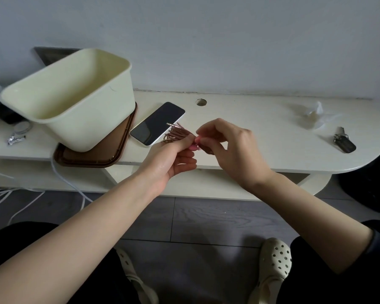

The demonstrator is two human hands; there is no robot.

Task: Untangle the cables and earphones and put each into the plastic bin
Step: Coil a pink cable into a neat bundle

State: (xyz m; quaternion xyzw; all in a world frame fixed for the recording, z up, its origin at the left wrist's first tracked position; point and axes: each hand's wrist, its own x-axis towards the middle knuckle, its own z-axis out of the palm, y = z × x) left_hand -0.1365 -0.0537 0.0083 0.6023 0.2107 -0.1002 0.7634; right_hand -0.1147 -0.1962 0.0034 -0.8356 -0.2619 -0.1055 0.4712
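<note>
Two hands (176,156) (226,145) pinch cable (176,133) near table edge (272,169).

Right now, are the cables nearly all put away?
Not yet. No cable shows inside the bin, though its bottom is hidden. The left hand and right hand pinch a pink coiled cable. It must go in; white cables on the floor may follow.

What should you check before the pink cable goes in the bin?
1. The left hand and right hand pinch the pink cable: ok.
2. The cable is untangled: cannot tell, loops are bunched and the hands hide part.
3. The bin is open with room: ok.
4. It sits steady on the tray: cannot tell, it looks tilted.
5. The phone is clear of the cable: not ok, the plug end is over its edge.
</note>
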